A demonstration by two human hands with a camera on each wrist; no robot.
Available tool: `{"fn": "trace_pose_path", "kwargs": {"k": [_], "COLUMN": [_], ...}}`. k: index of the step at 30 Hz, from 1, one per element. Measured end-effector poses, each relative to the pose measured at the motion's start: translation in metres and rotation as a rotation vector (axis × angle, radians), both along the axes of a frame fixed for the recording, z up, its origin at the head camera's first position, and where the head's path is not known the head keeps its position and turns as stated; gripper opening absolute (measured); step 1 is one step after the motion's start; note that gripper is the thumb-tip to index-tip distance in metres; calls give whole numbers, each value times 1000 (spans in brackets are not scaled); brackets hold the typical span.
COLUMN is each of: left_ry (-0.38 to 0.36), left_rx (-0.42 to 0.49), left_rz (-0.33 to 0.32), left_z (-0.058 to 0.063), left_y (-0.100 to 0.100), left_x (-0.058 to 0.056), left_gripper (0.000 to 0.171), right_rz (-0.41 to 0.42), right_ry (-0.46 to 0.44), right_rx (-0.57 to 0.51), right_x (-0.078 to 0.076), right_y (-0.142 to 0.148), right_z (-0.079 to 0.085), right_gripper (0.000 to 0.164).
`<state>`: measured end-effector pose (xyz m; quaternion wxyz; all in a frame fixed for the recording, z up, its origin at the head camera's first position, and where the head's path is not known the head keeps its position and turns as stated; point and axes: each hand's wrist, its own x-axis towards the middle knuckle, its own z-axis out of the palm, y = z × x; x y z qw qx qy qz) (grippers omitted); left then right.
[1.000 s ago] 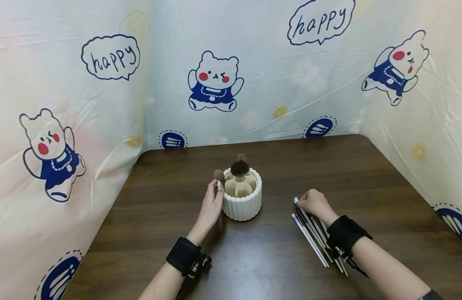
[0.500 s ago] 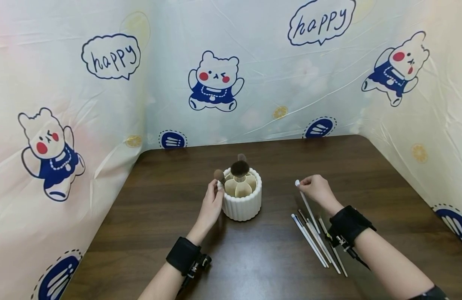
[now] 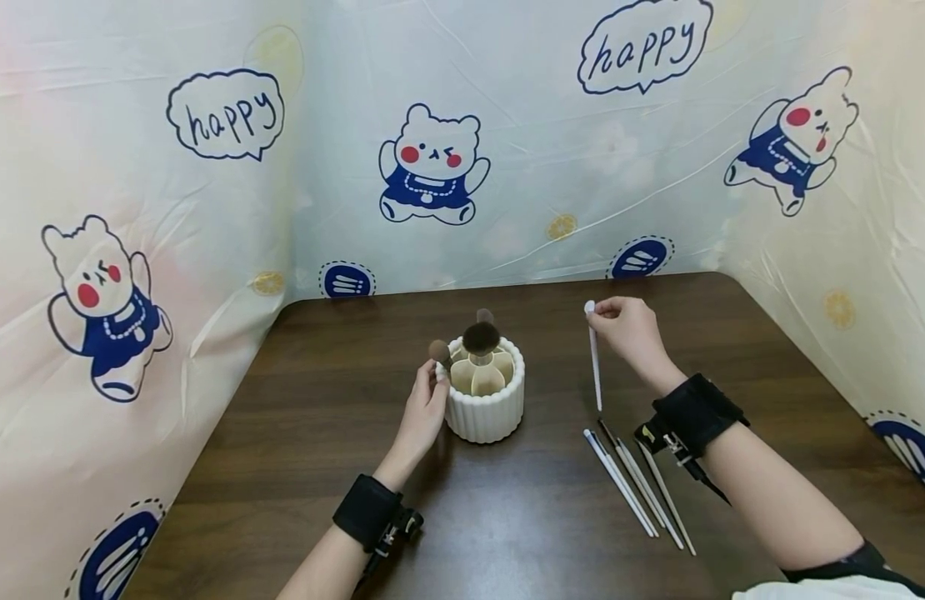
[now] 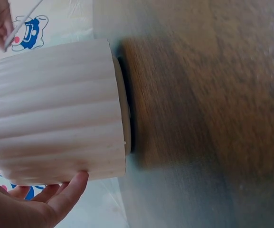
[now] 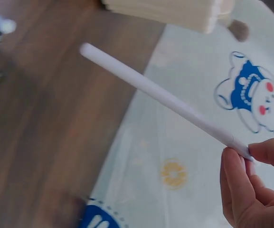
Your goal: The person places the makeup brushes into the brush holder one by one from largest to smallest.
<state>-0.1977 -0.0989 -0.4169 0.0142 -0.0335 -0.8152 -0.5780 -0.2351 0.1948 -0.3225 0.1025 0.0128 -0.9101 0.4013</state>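
Note:
A white ribbed makeup brush holder (image 3: 487,412) with cream compartments stands on the table. My left hand (image 3: 425,404) grips its left side; in the left wrist view the thumb lies on the ribbed wall and the other fingers go behind it. Two fluffy makeup brushes, a dark one (image 3: 481,337) and a brown one (image 3: 438,350), stick up from the holder, with another partly hidden behind. To the right, my right hand (image 3: 633,329) pinches a slim white makeup brush (image 5: 160,95) near its white rounded end. The brush hangs almost upright above the table, handle down.
Several slim brushes (image 3: 635,487) lie side by side on the dark wooden table (image 3: 320,450), to the right of the holder and below the raised brush. A printed curtain (image 3: 507,233) borders the table at the back and both sides.
My right hand has lifted the white makeup brush from the row and moved it away from me, swinging it from slanted to nearly upright. The left hand and the holder have stayed put.

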Motion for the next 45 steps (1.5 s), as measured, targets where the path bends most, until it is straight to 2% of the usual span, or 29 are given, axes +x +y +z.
{"fn": "trace_pose_path", "kwargs": {"k": [9, 14, 20, 31, 45], "left_ry": [-6, -4, -3, 0, 13], "left_rx": [3, 3, 8, -12, -7], "left_rz": [9, -2, 10, 9, 14], "left_z": [-2, 0, -1, -3, -2], "left_y": [-1, -1, -1, 0, 0], "left_x": [0, 1, 1, 0, 0], "left_gripper": [52, 54, 53, 54, 53], "right_rz": [-9, 10, 59, 81, 83], "right_ry": [95, 139, 146, 134, 153], "right_rx": [-84, -156, -233, -260, -252], "right_x": [-3, -7, -6, -4, -5], "right_y": [-26, -41, -59, -79, -86], "right_z": [24, 31, 34, 37, 45], "right_gripper": [24, 23, 22, 20, 19]}}
